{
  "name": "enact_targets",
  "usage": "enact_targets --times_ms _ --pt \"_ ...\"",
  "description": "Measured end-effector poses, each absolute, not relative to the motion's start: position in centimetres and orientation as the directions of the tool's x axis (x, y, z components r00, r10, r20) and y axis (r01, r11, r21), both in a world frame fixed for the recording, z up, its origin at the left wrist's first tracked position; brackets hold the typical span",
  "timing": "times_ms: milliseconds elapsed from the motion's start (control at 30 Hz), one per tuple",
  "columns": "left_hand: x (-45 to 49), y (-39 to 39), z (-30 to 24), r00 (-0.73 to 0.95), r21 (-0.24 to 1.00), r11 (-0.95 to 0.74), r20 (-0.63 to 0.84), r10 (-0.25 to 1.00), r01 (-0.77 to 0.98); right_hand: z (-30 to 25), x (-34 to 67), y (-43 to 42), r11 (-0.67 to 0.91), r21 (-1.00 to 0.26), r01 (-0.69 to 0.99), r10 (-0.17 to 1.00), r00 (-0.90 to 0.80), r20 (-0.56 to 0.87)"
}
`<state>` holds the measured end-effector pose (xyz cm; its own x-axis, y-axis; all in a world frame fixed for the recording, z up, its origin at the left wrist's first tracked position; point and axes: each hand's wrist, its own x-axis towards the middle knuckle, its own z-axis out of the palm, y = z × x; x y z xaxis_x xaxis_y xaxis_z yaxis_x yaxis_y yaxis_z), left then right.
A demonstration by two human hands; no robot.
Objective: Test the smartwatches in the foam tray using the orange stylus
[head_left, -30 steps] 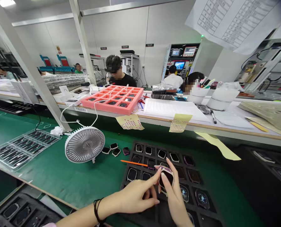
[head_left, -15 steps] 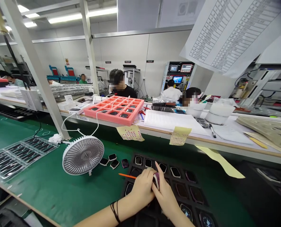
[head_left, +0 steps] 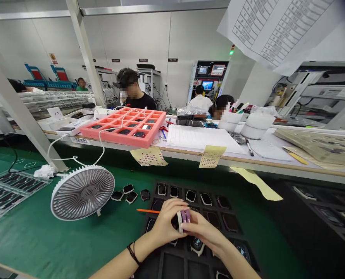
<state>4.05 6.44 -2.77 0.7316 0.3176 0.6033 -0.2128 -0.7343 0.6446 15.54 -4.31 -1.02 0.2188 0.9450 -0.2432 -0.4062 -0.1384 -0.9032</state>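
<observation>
Both my hands meet over a black compartment tray (head_left: 249,254) of smartwatch bodies on the green mat. My left hand (head_left: 165,224) and my right hand (head_left: 204,232) are closed together on one small purple and white watch body (head_left: 184,217), held edge-up between the fingertips. An orange stick (head_left: 147,211) lies just left of the tray. Three loose watch bodies (head_left: 128,193) lie on the mat beyond it.
A small white desk fan (head_left: 82,193) stands at the left, its cable running to the raised shelf. A pink foam tray (head_left: 126,128), papers (head_left: 203,138) and cups (head_left: 255,124) sit on that shelf. Clear trays (head_left: 4,190) lie far left. Other people work beyond.
The watch body has turned from face-up in my right hand to edge-up between both hands. My hands closed together on it. The camera view has shifted to the right.
</observation>
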Motion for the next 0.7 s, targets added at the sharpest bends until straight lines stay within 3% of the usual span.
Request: enact_targets --times_ms 267,500,700 --pt "3.8 6.4 -3.2 0.819 0.672 -0.713 0.514 0.255 -0.200 -1.7 15.7 -4.5 -0.178 -0.906 -0.385 0.920 0.261 -0.291" --pt "3.8 6.2 -3.4 0.849 0.682 -0.697 0.487 0.206 -0.222 -1.0 15.3 -4.5 -0.096 -0.962 -0.255 0.962 0.226 -0.156" --pt "3.7 5.9 -3.0 0.815 0.697 -0.657 0.538 0.215 -0.287 -1.2 15.2 -4.5 -0.112 -0.941 -0.320 0.963 0.198 -0.183"
